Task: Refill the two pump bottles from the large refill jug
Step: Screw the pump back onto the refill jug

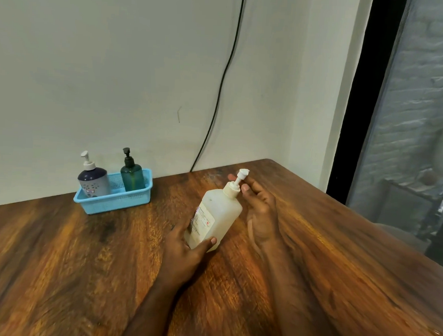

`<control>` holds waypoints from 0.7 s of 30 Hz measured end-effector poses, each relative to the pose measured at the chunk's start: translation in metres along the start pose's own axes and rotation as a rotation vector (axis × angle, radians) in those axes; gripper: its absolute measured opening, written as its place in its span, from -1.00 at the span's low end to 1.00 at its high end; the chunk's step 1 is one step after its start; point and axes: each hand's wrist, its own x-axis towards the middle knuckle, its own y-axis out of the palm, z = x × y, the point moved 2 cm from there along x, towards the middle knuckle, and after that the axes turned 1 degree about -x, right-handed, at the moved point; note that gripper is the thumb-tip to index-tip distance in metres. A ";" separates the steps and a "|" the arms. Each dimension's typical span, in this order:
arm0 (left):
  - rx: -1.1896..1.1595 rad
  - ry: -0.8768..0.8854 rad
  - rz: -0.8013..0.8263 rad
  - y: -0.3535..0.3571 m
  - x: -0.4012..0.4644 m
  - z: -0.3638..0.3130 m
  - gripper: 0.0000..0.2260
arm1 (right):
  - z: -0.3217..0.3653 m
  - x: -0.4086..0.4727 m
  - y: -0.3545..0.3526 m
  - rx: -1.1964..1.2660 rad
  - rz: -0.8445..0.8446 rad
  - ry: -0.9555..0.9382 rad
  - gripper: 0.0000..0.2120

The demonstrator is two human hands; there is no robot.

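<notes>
Wooden table (56, 262) against a pale wall. Near its far edge, one light-blue perforated plastic basket (116, 201) holds two pump bottles: grey-and-navy (92, 180), teal (132, 176). One translucent white pump-topped refill jug (219, 214), label print unreadable, tilts mid-table; left hand (185, 248) grips its base, right hand (260, 211) fingers lie extended beside the pump.

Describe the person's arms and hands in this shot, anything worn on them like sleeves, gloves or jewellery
Both forearms are bare, with no sleeves in view. The left hand and right hand wear no gloves. No rings, watch or bracelet show on either; the fingernails look short and plain.
</notes>
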 end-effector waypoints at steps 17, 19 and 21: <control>-0.012 -0.006 -0.001 0.001 -0.001 0.001 -0.24 | 0.003 -0.002 0.004 -0.129 -0.098 -0.014 -0.79; 0.001 -0.004 -0.007 0.001 0.000 0.002 -0.25 | 0.001 0.000 0.004 -0.176 -0.169 -0.001 -0.67; -0.008 -0.010 -0.004 0.001 0.000 0.002 -0.25 | -0.001 0.000 0.003 -0.163 -0.145 0.029 -0.64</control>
